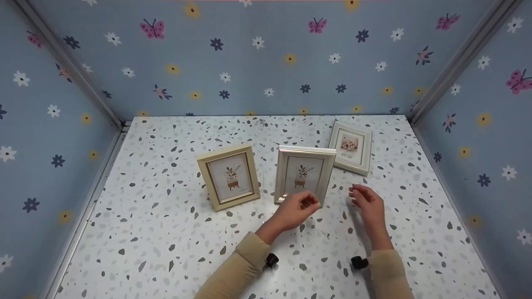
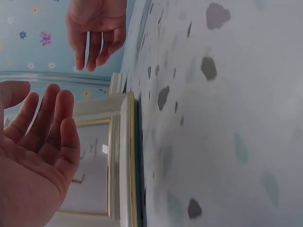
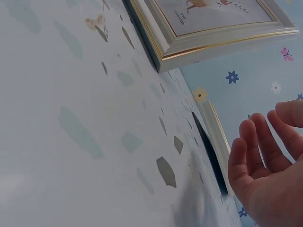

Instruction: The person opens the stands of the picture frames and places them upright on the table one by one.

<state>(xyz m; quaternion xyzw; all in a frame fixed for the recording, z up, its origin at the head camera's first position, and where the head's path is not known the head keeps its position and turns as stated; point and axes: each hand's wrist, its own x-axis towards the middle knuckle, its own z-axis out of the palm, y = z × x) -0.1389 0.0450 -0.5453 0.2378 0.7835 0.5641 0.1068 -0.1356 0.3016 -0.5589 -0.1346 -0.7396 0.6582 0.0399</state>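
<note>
While the silver-white rectangular picture frame (image 1: 305,172) stands near the middle of the speckled white surface (image 1: 166,249), its long axis rising from it, the person's left grip (image 1: 295,211) is the nearer, with the frame just beyond toward the far edge. From the right grip (image 1: 370,206), it lies toward the left edge. Both have fingers loosely curved, thumbs apart, holding nothing; whether the left touches the frame cannot be told.

The lower edge of the middle frame (image 1: 305,172) is partly hidden by the left hand (image 1: 294,211); both sleeves (image 1: 236,268) are cut off by the head view's near edge.
</note>
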